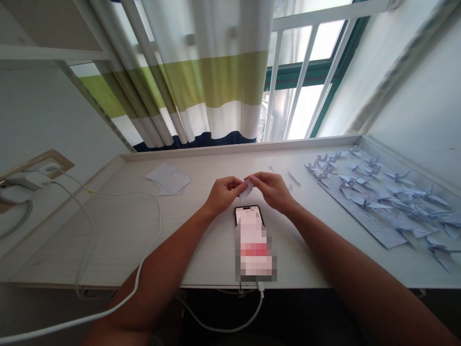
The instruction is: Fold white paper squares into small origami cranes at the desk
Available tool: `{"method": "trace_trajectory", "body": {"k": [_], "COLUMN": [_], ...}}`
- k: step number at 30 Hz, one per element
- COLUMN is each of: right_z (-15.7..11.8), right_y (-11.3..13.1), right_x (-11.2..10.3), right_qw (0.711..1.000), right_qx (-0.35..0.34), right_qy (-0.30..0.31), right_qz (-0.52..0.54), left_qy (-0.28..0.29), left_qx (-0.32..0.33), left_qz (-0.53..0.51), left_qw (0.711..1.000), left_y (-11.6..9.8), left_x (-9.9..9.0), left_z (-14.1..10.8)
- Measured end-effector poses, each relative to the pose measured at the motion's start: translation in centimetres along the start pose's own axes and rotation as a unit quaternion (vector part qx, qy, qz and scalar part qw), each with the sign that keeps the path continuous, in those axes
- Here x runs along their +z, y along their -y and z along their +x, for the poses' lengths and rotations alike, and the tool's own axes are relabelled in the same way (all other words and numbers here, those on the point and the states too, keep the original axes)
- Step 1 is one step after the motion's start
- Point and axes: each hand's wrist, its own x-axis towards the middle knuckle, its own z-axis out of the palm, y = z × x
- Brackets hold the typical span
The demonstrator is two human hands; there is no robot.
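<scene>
A small piece of folded white paper (246,191) is pinched between my two hands, above the middle of the desk. My left hand (224,193) is closed on its left side, thumb and fingertips together. From the right, my right hand (269,188) grips the paper's upper edge with thumb and forefinger. The finer folds are too small to make out. Just below the hands, a phone (251,240) lies face up on the desk, its screen lit and mostly blurred, with a cable plugged into its near end.
Several folded paper cranes (374,182) cover the desk's right side, some on a printed sheet (382,230). Loose white paper squares (171,180) lie at the left. Paper strips (294,179) sit beyond my right hand. A white charging cable (160,216) crosses the left side over my forearm.
</scene>
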Motion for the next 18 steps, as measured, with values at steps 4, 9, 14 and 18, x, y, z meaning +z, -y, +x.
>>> {"method": "trace_trajectory", "body": {"k": [4,9,14,18], "right_z": [0.07,0.02,0.06,0.05], "right_y": [-0.34,-0.32,-0.13,-0.11], "right_x": [0.16,0.45,0.2,-0.11], "right_qw": [1.0,0.997,0.995,0.996], "right_qx": [0.003,0.011,0.019,0.022], "right_qy": [0.006,0.0,-0.019,0.012], "right_qz": [0.027,0.074,0.1,0.084], "left_qy": [0.015,0.015,0.009,0.012], "left_qx": [-0.009,-0.018,-0.02,-0.023], "left_qz": [-0.013,-0.023,-0.022,-0.021], "left_qw": [1.0,0.999,1.0,0.999], "left_y": [-0.03,0.05,0.0,-0.16], "left_x": [-0.07,0.05,0.01,-0.22], "left_z": [-0.03,-0.08,-0.04,-0.01]}}
